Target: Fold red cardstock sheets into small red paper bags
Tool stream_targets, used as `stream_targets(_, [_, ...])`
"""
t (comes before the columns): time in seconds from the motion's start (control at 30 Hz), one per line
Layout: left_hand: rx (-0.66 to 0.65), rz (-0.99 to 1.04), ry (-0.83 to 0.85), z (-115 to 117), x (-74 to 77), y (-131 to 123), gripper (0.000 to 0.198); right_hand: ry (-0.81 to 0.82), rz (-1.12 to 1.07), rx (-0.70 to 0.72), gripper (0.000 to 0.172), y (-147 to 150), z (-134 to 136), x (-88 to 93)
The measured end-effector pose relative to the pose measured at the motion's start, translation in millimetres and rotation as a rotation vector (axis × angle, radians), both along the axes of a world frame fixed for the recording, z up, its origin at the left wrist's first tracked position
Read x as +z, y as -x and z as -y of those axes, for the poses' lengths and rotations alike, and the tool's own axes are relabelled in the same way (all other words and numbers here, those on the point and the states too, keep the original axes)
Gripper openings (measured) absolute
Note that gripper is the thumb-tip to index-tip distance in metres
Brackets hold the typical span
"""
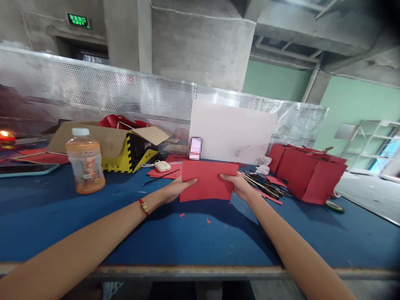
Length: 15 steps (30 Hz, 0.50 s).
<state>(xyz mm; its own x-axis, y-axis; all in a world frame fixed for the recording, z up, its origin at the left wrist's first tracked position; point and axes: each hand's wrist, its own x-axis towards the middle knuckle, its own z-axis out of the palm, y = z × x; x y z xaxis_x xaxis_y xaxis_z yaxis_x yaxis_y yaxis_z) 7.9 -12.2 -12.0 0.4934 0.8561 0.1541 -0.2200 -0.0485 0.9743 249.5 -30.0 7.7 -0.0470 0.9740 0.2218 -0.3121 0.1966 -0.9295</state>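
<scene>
A flat red paper piece [208,180], folded like an unassembled bag, is held just above the blue table [187,233] in the middle of the view. My left hand [176,189] grips its left edge, thumb on top. My right hand [239,185] grips its right edge the same way. A red bracelet sits on my left wrist. More red sheets [162,171] lie behind it on the table.
An orange drink bottle [85,166] stands at the left. Behind it lies an open cardboard box [118,146] with yellow-black tape. White earbud case [162,166], white board [231,131], thin sticks [265,185], upright red bags [308,173], a tape roll [334,206], perforated metal fence behind.
</scene>
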Motion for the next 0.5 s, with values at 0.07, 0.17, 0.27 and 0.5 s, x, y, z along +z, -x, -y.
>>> stream_targets(0.07, [0.037, 0.015, -0.032, -1, -1.5, 0, 0.045, -0.012, -0.015, 0.007, 0.036, 0, -1, -1.9])
stream_targets(0.17, [0.034, 0.023, -0.044, -4, -6.0, -1, 0.046, -0.024, -0.032, -0.007, 0.037, 1, -2, -3.7])
stream_targets(0.27, [0.005, 0.029, -0.035, -6, -10.2, -2, 0.045, -0.027, -0.036, -0.019, 0.037, 2, -3, -5.2])
stream_targets(0.5, [0.093, 0.046, 0.014, -5, -12.7, -10, 0.051, -0.063, -0.072, -0.104, 0.036, 6, -8, -12.3])
